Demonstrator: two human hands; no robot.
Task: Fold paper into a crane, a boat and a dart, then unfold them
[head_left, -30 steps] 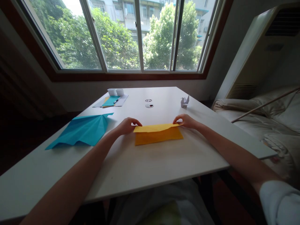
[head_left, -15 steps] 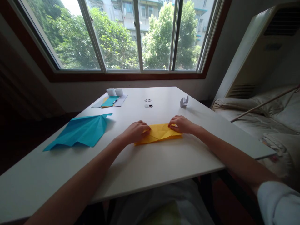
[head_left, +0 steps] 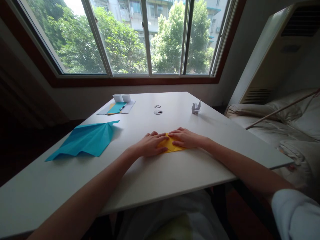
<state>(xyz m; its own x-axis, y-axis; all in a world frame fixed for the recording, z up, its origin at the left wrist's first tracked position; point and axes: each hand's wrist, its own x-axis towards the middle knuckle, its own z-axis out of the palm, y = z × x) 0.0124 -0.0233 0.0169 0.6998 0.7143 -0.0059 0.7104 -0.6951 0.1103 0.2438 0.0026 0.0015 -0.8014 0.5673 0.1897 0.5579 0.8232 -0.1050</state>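
A folded yellow paper (head_left: 170, 146) lies flat near the middle of the white table (head_left: 160, 173). My left hand (head_left: 150, 145) presses down on its left part with fingers spread flat. My right hand (head_left: 185, 138) lies flat on its right part, fingertips pointing left. The two hands almost meet over the paper and hide most of it; only a small yellow patch shows between and below them.
A large folded blue paper (head_left: 85, 138) lies at the left. A white paper crane (head_left: 196, 107) stands at the far right. Papers, a pen and two small white boxes (head_left: 122, 98) sit at the far left. A bed (head_left: 280, 123) borders the right edge.
The raised far flap of the yellow paper has been folded down flat. Both hands slid inward from its outer corners and now press on its middle.
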